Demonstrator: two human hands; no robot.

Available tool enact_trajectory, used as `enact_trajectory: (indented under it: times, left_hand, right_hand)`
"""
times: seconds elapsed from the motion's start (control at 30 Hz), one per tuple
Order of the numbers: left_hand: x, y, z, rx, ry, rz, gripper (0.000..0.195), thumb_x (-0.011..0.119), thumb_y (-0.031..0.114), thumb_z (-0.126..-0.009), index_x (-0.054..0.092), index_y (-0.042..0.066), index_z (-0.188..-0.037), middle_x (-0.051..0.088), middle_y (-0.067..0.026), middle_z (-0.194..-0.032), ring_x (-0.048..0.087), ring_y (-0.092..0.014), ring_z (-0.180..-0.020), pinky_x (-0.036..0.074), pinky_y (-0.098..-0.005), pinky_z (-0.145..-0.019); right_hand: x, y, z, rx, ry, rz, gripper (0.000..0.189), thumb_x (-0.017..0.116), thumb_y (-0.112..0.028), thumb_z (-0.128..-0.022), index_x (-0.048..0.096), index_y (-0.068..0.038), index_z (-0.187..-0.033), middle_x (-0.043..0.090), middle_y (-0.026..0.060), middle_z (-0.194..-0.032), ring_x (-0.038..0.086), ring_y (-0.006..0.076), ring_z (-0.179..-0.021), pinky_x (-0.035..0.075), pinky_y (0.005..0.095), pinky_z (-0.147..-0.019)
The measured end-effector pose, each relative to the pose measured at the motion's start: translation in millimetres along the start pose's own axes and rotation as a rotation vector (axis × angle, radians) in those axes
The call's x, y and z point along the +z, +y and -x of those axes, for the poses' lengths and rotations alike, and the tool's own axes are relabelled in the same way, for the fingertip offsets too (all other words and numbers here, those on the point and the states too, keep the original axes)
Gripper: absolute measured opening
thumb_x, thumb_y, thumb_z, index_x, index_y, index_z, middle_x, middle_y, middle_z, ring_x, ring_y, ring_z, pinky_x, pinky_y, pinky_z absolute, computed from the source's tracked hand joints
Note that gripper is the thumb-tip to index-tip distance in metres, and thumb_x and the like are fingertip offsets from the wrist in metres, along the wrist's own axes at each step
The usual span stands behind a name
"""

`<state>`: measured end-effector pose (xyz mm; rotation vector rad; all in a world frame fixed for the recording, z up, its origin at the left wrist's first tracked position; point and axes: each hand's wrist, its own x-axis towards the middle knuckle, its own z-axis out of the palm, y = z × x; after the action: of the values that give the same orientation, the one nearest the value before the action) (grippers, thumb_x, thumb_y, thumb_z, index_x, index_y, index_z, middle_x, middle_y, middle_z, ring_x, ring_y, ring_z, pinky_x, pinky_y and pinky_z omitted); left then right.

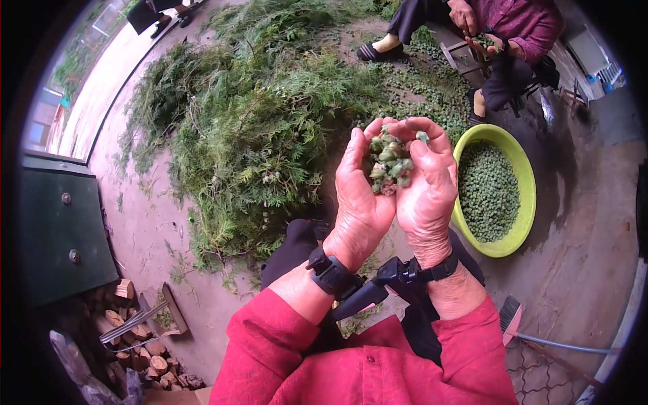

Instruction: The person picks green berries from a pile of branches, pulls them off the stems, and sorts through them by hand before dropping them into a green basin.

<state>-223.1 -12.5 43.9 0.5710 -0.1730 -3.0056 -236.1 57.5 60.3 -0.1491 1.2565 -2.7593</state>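
Observation:
My left hand (357, 187) and my right hand (428, 187) are cupped together, wrists close, in front of my body. Between the palms lies a small heap of green conifer cones (390, 157), knobbly and bluish, with a brownish bit at its lower edge. One more cone (422, 136) shows near the right thumb tip. Just right of my right hand stands a yellow-green plastic basin (526, 202), holding a large quantity of the same small cones (488, 192). Black straps with devices circle both wrists.
Cut conifer branches (243, 131) are piled left and ahead, with loose cones (430, 93) strewn beyond. A seated co-worker (526, 30) holds cones at upper right. Firewood (158, 363) and a metal dustpan (174, 309) lie lower left; a broom (510, 319) lies lower right.

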Motion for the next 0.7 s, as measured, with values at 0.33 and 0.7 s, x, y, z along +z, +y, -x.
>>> enact_trajectory:
  times: [0.33,0.7]
  left_hand:
    - [3.1,-13.7,-6.8,-0.061,0.06,0.02,0.029,0.052,0.025,-0.093,0.054,0.003,-0.112,0.058,-0.0102,-0.109,0.057,-0.021,-0.099,0.044,-0.0374,-0.093]
    - [-2.6,-16.0,-13.9,-0.201,0.02,0.095,0.028,0.053,0.025,-0.092,0.055,0.003,-0.109,0.061,-0.0091,-0.103,0.058,-0.021,-0.095,0.048,-0.0367,-0.088]
  right_hand:
    - [-13.2,-1.4,-5.0,-0.146,0.09,0.029,0.019,0.052,-0.019,-0.094,0.058,-0.001,-0.09,0.06,0.0052,-0.083,0.056,0.0122,-0.079,0.045,0.0268,-0.08]
    - [-11.6,0.8,-8.1,-0.307,0.129,0.231,0.023,0.049,-0.022,-0.095,0.06,-0.002,-0.096,0.06,0.0027,-0.081,0.057,0.0102,-0.085,0.044,0.0251,-0.08]
